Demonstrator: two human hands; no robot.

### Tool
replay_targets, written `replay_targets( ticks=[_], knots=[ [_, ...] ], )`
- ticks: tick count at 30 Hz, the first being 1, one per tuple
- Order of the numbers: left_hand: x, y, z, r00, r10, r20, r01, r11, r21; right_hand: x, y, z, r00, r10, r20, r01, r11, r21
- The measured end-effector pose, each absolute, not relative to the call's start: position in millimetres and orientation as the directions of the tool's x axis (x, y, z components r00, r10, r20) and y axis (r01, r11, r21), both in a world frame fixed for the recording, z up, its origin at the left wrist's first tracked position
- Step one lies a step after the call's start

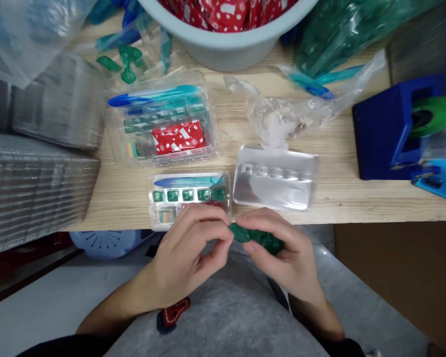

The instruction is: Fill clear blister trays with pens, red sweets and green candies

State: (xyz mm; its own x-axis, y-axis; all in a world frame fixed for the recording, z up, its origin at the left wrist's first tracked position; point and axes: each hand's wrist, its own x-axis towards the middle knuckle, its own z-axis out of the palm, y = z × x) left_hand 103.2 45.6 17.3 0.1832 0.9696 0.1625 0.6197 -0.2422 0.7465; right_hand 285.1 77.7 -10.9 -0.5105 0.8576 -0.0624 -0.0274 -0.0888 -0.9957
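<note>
Above my lap, at the table's front edge, my right hand (pixel 288 250) is closed on a green translucent plastic piece (pixel 265 240); its exact kind does not show. My left hand (pixel 188 255) pinches at the left end of the same piece, fingertips together. Just beyond my left hand lies a small clear tray (pixel 151 202) with a blue-to-teal pen-like tool (pixel 188 182), several green squares in a row, and a striped block (pixel 166 216). My fingers partly cover the tray and a red item in it. To its right is a clear plastic lid-like tray (pixel 271 193).
Filled clear packs (pixel 211 134) lie behind the small tray. A grey tub (pixel 230 47) of red dotted packets (pixel 228 15) stands at the back. Stacked clear trays (pixel 33 188) rise at left; a blue tape dispenser (pixel 382 134) stands at right. Crumpled plastic film (pixel 278 119) lies between.
</note>
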Motion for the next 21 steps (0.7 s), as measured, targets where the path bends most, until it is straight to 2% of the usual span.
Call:
replay_targets(
  ticks=[3, 7, 9, 12, 15, 18, 21],
  knots=[
    [104, 48, 20, 0.21, 0.963, 0.169, 0.616, -0.264, 0.742, 284, 78, -10, -0.495, 0.869, 0.025, -0.047, 0.002, -0.999],
    [106, 46, 20, 0.177, 0.956, 0.235, 0.645, -0.293, 0.706, 282, 76, -11, -0.452, 0.892, 0.02, -0.077, -0.017, -0.997],
    [108, 44, 19, 0.148, 0.962, 0.228, 0.599, -0.271, 0.754, 282, 76, -12, -0.433, 0.901, -0.011, -0.098, -0.06, -0.993],
    [111, 40, 17, 0.062, 0.993, 0.101, 0.407, -0.118, 0.906, 283, 77, -13, -0.418, 0.906, -0.065, -0.13, -0.13, -0.983],
    [110, 38, 16, -0.002, 0.998, -0.06, 0.223, 0.059, 0.973, 284, 78, -14, -0.421, 0.904, -0.078, -0.12, -0.141, -0.983],
    [108, 38, 14, -0.009, 0.992, -0.125, 0.134, 0.125, 0.983, 283, 77, -13, -0.41, 0.912, 0.008, -0.071, -0.023, -0.997],
    [107, 38, 11, -0.01, 0.99, -0.143, 0.171, 0.142, 0.975, 282, 76, -14, -0.411, 0.902, 0.13, -0.001, 0.142, -0.99]
  ],
)
